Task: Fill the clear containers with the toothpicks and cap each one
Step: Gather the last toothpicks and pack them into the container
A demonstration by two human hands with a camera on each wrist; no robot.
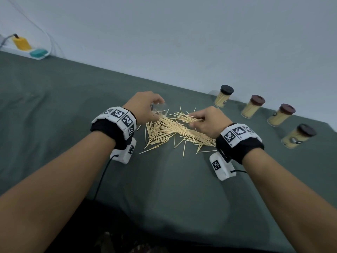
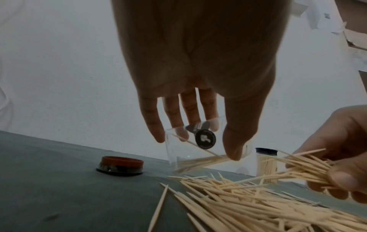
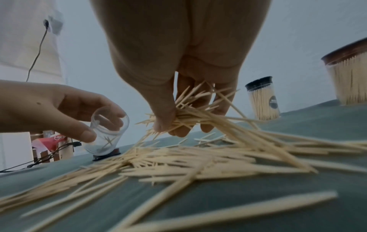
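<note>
A: Start at the fingers. What has the right hand [image 3: 178, 78] got?

B: Its thumb and fingers [image 3: 164, 116] are closed on a loose bundle of toothpicks [image 3: 198, 113], tips splaying out unevenly past the grip. The left hand [image 2: 198, 78] has thumb and fingers curled round the clear container [image 2: 190, 150], tilted with its open mouth turned toward the right hand.

A: And where is that container?

B: At the far left edge of the toothpick pile [image 1: 171, 128], lifted just above the cloth. A few toothpicks already lie in it, so it is nearly empty.

A: How would you do this step well?

B: I'd say square the bundle first, tapping the ends level so the sticks run parallel, then feed them in along the container's axis. A crossed stick will likely jam at the mouth. Keeping the container tilted should let them slide to the bottom.

A: The cap?

B: A reddish-brown cap [image 2: 121, 164] lies on the cloth just beyond the pile's left edge, close to the container.

A: How does the container look?

B: Transparent, thin-walled, cylindrical, with a dark round label [image 2: 205, 139] on its side. Four filled, capped containers [image 1: 284, 115] stand in a row to the right of the pile, well apart from it.
</note>
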